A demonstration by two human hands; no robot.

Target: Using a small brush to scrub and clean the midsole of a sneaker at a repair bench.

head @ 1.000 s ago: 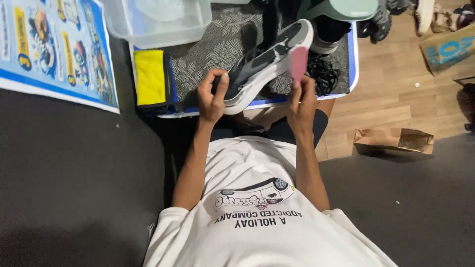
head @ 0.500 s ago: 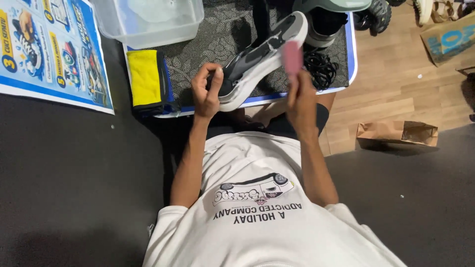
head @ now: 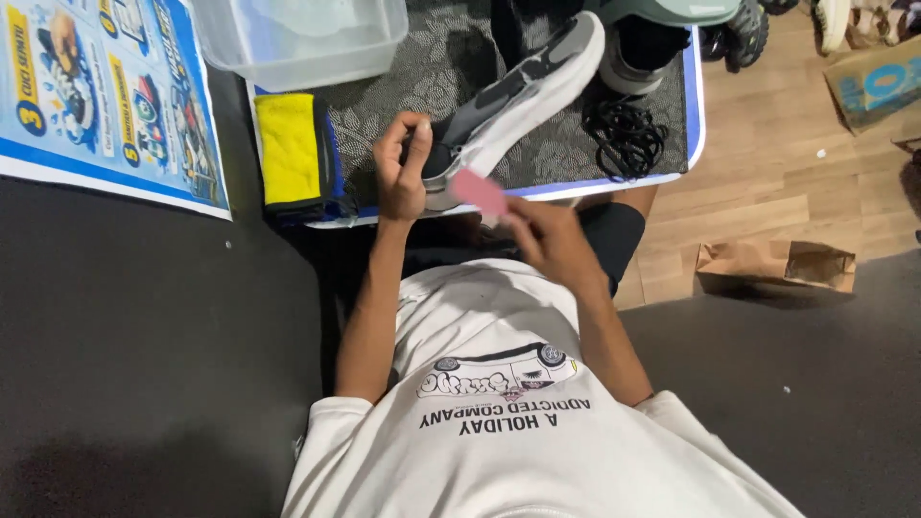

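Observation:
My left hand [head: 401, 168] grips the heel end of a grey and black sneaker with a white sole [head: 518, 91], held tilted above a patterned grey mat [head: 432, 58]. My right hand [head: 547, 240] holds a small pink block [head: 478, 190], like an eraser or sponge, against the white sole near the heel. A pile of black laces [head: 625, 134] lies on the mat to the right of the shoe.
A yellow cloth [head: 288, 149] lies folded at the mat's left. A clear plastic tub [head: 297, 34] stands behind it. A blue poster [head: 106, 91] lies far left. Another shoe [head: 652, 43] stands at the back, with a brown paper bag [head: 772, 267] on the wooden floor.
My right hand has brought the pink block down along the sole from near the toe end to the heel. The left hand keeps its hold on the shoe.

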